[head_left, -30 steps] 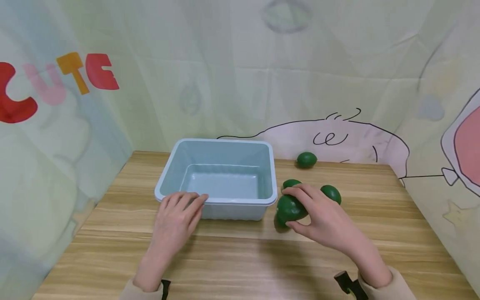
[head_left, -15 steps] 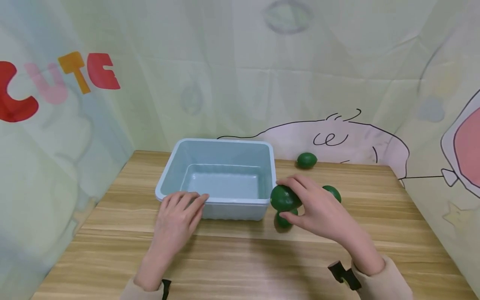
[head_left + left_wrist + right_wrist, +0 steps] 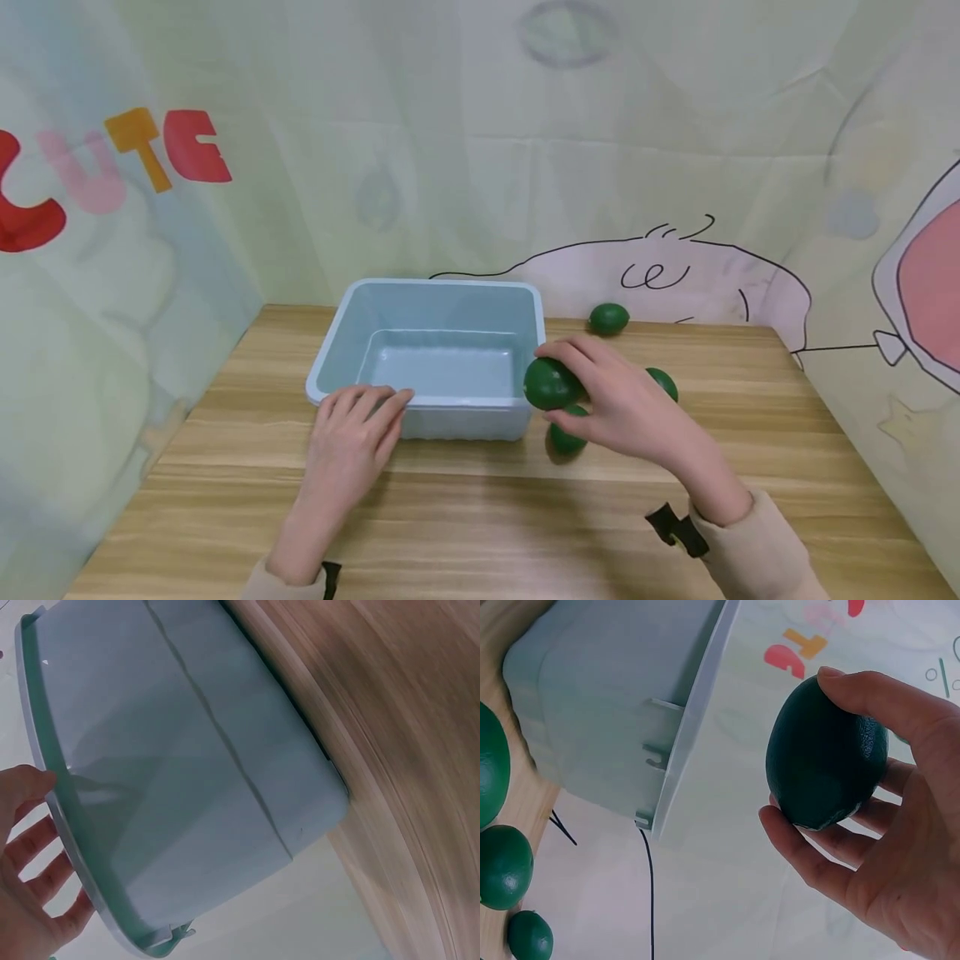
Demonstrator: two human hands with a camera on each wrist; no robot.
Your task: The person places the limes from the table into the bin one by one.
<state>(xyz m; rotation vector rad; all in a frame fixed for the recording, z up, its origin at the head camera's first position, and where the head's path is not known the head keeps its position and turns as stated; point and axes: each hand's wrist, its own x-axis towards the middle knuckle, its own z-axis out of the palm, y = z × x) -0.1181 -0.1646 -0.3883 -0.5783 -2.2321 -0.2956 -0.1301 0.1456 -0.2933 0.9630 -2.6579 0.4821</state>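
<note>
A light blue plastic basin (image 3: 457, 421) stands on the wooden table. My left hand (image 3: 348, 442) holds its near rim at the left, with the fingers over the edge and the thumb against the rim (image 3: 66, 825) in the left wrist view. At the basin's right front corner, my right hand (image 3: 622, 400) pinches a dark green lime (image 3: 551, 383) between thumb and fingers, raised to about rim height. The right wrist view shows that lime (image 3: 825, 754) well off the table. Just under my right hand lies another lime (image 3: 567, 436), partly covered by the thumb.
One lime (image 3: 663, 383) lies right of my right hand, partly hidden by it. Another lime (image 3: 608, 318) sits at the table's back edge, near the printed cloth wall (image 3: 465, 192). Bare wood (image 3: 465, 517) shows in front of the basin.
My right hand has lifted the lime from beside the others and carried it left, up to the basin's right corner. The left hand keeps its place on the rim.
</note>
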